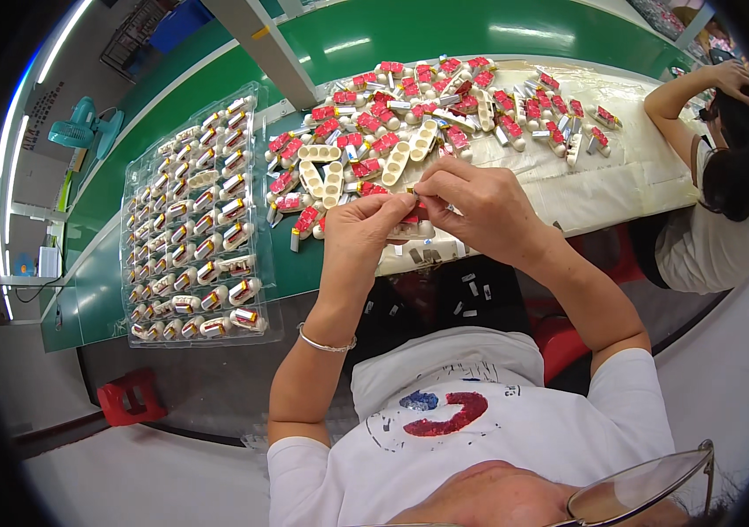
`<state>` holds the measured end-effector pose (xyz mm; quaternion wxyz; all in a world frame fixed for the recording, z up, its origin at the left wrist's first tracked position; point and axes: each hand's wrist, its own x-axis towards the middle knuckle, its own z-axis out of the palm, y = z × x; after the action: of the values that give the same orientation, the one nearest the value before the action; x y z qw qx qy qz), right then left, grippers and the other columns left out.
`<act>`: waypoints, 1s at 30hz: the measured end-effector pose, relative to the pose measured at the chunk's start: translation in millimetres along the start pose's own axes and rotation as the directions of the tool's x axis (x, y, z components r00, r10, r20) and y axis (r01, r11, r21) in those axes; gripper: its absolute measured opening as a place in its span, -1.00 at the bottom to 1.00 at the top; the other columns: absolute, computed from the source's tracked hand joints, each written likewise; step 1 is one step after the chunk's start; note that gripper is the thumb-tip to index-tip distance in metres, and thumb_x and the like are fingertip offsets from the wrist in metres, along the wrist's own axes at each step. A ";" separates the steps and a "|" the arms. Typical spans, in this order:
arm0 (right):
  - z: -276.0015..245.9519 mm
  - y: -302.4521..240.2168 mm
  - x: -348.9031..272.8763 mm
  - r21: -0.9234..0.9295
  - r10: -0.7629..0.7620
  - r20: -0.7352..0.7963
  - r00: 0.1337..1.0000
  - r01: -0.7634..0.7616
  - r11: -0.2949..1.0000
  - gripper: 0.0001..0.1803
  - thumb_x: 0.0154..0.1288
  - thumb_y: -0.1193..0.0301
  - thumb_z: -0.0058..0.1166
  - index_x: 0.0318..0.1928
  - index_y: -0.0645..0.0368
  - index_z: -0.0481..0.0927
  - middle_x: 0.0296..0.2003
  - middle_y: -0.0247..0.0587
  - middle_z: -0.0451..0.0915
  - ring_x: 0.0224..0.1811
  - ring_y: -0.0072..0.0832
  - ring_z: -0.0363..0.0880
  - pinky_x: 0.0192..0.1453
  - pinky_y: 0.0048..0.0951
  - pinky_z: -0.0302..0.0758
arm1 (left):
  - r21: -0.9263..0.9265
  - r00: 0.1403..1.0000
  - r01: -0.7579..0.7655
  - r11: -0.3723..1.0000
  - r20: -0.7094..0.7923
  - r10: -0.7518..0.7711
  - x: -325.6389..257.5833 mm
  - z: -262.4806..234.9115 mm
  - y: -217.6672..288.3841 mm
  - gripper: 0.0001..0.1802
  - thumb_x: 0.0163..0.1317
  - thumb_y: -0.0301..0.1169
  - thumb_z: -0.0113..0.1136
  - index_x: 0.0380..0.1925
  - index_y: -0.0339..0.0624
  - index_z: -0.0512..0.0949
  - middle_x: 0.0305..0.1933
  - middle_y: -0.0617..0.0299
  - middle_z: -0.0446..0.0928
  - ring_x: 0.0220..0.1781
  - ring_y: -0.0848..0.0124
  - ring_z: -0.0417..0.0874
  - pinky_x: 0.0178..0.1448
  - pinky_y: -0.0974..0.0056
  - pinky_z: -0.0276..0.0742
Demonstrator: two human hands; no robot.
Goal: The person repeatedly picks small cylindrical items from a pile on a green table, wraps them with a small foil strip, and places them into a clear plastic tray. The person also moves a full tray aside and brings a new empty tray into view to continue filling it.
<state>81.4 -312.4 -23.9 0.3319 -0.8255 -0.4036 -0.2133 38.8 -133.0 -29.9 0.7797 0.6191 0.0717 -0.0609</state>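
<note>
My left hand [358,230] and my right hand [484,206] meet over the table's front edge, fingertips pinched together. A tiny yellowish bit shows between the fingertips; most of what they hold is hidden. Just under the fingers is a cream rounded piece [416,231], and I cannot tell whether it is held or lies on the table. Beyond my hands spreads a heap of cream, capsule-shaped pieces with red labels [383,112]. Several cream strips with round hollows [396,164] lie hollow side up among them.
Left of the heap, a clear plastic tray [271,321] holds rows of cream pieces with shiny silver and yellow parts. A grey post [269,53] rises behind the heap. Another person [708,202] sits at the right. Red stools [131,397] stand below table height.
</note>
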 end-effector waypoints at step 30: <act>-1.0 -2.3 -7.4 0.014 0.021 -0.026 0.999 -0.021 1.000 -0.89 0.09 0.59 0.20 -0.38 0.21 0.53 -0.40 -0.26 0.63 -0.49 -0.39 0.63 -0.43 -0.47 0.56 | 0.177 0.985 -0.155 0.972 -0.044 0.165 -9.2 8.8 -12.7 -0.77 0.27 -0.41 0.30 -0.21 -0.38 0.71 -0.39 0.21 0.70 -0.39 0.64 0.59 -0.29 0.51 0.48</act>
<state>75.1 -316.0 -26.9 0.3450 -0.8245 -0.3921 -0.2178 27.7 -144.3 -38.4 0.7229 0.6897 0.0387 0.0142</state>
